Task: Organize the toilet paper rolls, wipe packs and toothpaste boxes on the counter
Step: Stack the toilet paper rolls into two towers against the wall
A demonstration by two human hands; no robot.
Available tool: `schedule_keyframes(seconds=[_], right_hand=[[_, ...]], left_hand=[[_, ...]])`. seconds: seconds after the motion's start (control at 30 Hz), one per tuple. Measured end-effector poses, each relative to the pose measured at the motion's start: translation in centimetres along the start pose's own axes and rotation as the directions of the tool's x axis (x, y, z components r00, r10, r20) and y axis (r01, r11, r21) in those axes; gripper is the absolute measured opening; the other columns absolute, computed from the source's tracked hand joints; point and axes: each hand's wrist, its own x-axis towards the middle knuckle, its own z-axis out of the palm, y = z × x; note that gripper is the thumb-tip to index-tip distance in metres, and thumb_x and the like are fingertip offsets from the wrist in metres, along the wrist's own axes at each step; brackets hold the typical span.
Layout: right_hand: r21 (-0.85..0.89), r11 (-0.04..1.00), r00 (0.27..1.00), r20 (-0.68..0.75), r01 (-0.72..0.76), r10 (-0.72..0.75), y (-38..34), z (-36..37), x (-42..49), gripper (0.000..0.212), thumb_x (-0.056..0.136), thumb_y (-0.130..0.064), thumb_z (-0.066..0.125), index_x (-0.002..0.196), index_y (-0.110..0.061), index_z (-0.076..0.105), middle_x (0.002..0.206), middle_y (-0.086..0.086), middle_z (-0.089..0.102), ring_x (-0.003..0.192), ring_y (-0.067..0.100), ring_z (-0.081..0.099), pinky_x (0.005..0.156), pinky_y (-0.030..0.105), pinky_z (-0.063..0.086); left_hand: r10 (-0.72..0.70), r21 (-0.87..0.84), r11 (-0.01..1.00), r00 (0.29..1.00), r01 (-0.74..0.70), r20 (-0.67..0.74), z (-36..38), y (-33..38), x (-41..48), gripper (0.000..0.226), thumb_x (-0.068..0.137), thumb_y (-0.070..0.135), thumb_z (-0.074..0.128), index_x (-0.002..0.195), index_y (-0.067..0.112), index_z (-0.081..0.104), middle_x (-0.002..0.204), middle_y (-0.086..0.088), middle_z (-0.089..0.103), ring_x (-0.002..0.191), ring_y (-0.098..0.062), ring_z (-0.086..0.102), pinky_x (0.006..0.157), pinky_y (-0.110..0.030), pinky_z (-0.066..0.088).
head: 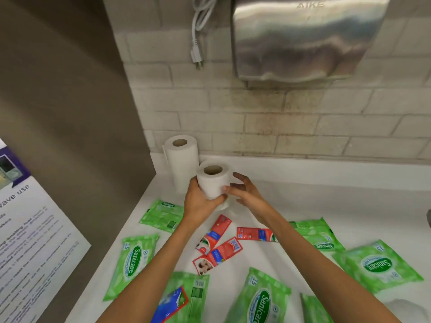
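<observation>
At far left a printed notice [35,229] with a purple header is hanging flat against a smooth brown partition [70,101]. Beside it the glossy white counter [303,201] is running rightward beneath a wall of pale, rough, stained bricks [256,127]. Soft green wipe packs [134,262], crinkled plastic pouches with oval labels, are lying flat and scattered across the near half of the counter, from its left edge to its right. A tall paper roll [180,159], a white cylinder with a cardboard core, is standing upright in the back left corner, against the wall. Just in front of it the left hand [198,201] is gripping a toilet paper roll [213,180], with the fingers curling round its left side and the thumb across its front. The roll is being held upright, core upward, between the two hands. A white curved form is showing below it, largely hidden. The right hand [245,194] is sitting just right of the roll, fingers spread and loosely bent, with its thumb tip touching the paper. Three red toothpaste boxes [218,255], slim printed cartons, are lying flat at differing angles under the forearms, near the packs. Above, a coiled white power cord [198,31] is dangling unplugged beside a brushed steel hand dryer [303,38] with rounded, reflective sides.
</observation>
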Motion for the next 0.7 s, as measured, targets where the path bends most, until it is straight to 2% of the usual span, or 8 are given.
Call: schedule_keyframes(seconds=[0.07, 0.17, 0.33, 0.47, 0.7], right_hand=[[0.023, 0.999, 0.997, -0.070, -0.035, 0.036, 0.3, 0.3, 1.0, 0.062, 0.081, -0.034, 0.068, 0.135, -0.022, 0.038, 0.115, 0.003, 0.059, 0.105, 0.018, 0.056, 0.088, 0.029, 0.043], [0.002, 0.997, 0.987, -0.139, -0.080, 0.080, 0.7, 0.6, 2.1, 0.048, 0.086, -0.033, 0.062, 0.129, -0.017, 0.046, 0.119, 0.011, 0.061, 0.095, 0.020, 0.059, 0.088, 0.034, 0.046], [-0.110, 0.990, 0.991, -0.108, -0.085, 0.073, 1.1, 1.0, 3.3, 0.040, 0.088, -0.031, 0.060, 0.124, -0.016, 0.052, 0.116, 0.011, 0.063, 0.090, 0.019, 0.062, 0.074, 0.025, 0.046], [-0.137, 0.986, 0.991, -0.110, -0.092, 0.077, 1.5, 1.0, 3.9, 0.039, 0.088, -0.030, 0.061, 0.123, -0.015, 0.053, 0.110, 0.009, 0.065, 0.090, 0.020, 0.063, 0.083, 0.028, 0.043], [-0.171, 0.977, 0.988, -0.105, -0.126, 0.109, 2.5, 1.0, 4.4, 0.036, 0.090, -0.029, 0.058, 0.122, -0.015, 0.052, 0.108, 0.006, 0.063, 0.089, 0.018, 0.063, 0.085, 0.028, 0.044]], left_hand=[[0.017, 0.002, 1.000, 0.998, -0.017, -0.057, -1.2, 0.4, 2.0, 0.080, 0.058, 0.032, 0.084, 0.122, 0.012, 0.042, 0.124, -0.006, 0.058, 0.112, -0.024, 0.056, 0.087, -0.032, 0.048], [0.025, -0.006, 1.000, 0.993, -0.026, -0.117, -3.0, 1.6, 5.6, 0.084, 0.059, 0.034, 0.084, 0.127, 0.013, 0.039, 0.127, -0.006, 0.056, 0.115, -0.024, 0.055, 0.091, -0.033, 0.048], [0.076, -0.052, 0.995, 0.975, -0.088, -0.208, -5.7, 3.9, 11.6, 0.088, 0.062, 0.032, 0.083, 0.131, 0.010, 0.034, 0.131, -0.005, 0.051, 0.119, -0.022, 0.051, 0.095, -0.032, 0.045], [0.076, -0.044, 0.995, 0.968, -0.089, -0.239, -6.6, 4.2, 15.2, 0.087, 0.063, 0.032, 0.082, 0.132, 0.012, 0.033, 0.132, -0.004, 0.048, 0.121, -0.022, 0.048, 0.099, -0.036, 0.044], [0.051, 0.019, 0.999, 0.967, -0.048, -0.249, -6.6, 2.3, 17.7, 0.090, 0.063, 0.033, 0.082, 0.134, 0.012, 0.030, 0.135, -0.006, 0.046, 0.123, -0.025, 0.047, 0.102, -0.041, 0.043]])
